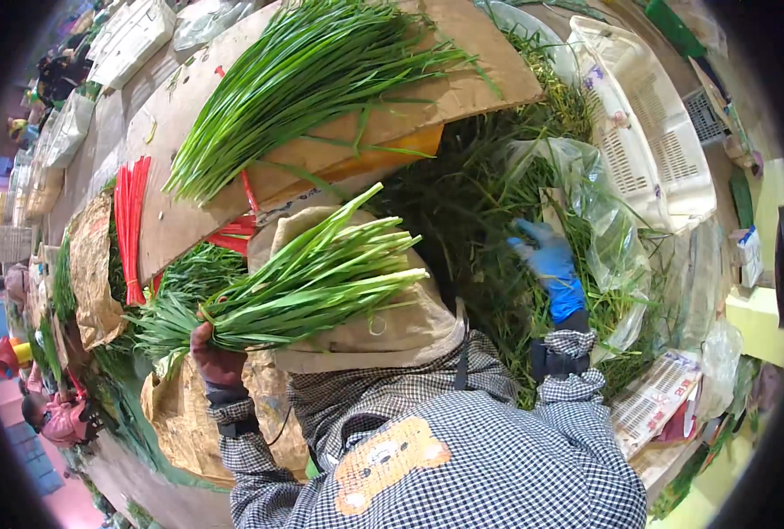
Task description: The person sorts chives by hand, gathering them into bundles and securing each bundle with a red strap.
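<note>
My left hand (216,357), in a dark reddish glove, is closed round the leafy end of a bunch of garlic chives (321,295). The pale cut stems of this bunch point to the right and away from me, over the beige cloth (365,339) across my lap. My right hand (548,264), in a blue glove, is held out to the right above a heap of loose green leaves (462,194). Its fingers are apart and nothing shows in them. Beyond the bunch, a big pile of garlic chives (299,97) lies on a sheet of cardboard (489,75).
Red ties (131,225) hang at the cardboard's left edge. Clear plastic sheeting (617,238) lies beside the heap. White plastic crates (648,123) stand at the far right. Brown paper (176,414) is at my left. Another person (61,416) is farther off to the left.
</note>
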Tool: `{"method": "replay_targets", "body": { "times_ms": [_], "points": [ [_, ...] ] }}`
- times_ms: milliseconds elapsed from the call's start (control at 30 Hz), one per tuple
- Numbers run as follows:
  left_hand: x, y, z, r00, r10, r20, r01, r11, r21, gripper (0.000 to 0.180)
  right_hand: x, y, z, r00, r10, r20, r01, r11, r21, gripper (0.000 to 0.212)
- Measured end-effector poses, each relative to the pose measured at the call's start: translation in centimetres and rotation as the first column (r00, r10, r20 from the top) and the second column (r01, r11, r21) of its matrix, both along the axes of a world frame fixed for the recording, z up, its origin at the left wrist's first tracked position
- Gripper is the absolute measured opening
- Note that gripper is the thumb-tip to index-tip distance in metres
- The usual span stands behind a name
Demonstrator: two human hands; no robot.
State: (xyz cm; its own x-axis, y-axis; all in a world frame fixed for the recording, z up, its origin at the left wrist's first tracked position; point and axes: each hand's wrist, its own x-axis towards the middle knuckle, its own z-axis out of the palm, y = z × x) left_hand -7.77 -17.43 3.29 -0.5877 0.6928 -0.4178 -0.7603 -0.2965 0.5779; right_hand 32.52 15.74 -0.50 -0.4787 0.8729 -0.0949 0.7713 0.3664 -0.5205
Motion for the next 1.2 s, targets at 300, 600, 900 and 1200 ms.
{"method": "replay_targets", "body": {
  "times_ms": [300,600,900,1200],
  "points": [
    [0.5,0.8,1.2,0.997,-0.07,-0.034,0.068,0.997,-0.035,0.031,-11.3,-4.5,0.7,0.631,-0.183,-0.754,-0.421,0.736,-0.531,0.015],
    [1.1,0.4,1.0,0.999,0.002,-0.047,0.001,0.997,0.072,0.034,-6.0,-0.1,-1.5,0.871,0.022,-0.491,-0.127,0.975,-0.182,0.023],
    [1.2,0.0,1.2,0.994,-0.001,-0.109,0.005,0.999,0.036,0.035,-12.2,-2.1,0.0,0.61,-0.291,-0.737,-0.182,0.853,-0.489,0.011],
    [0.8,-0.2,0.3,0.994,-0.008,-0.106,0.016,0.997,0.074,0.038,-6.0,1.3,-1.0,0.864,0.008,-0.503,-0.05,0.996,-0.07,0.034]
  ]
}}
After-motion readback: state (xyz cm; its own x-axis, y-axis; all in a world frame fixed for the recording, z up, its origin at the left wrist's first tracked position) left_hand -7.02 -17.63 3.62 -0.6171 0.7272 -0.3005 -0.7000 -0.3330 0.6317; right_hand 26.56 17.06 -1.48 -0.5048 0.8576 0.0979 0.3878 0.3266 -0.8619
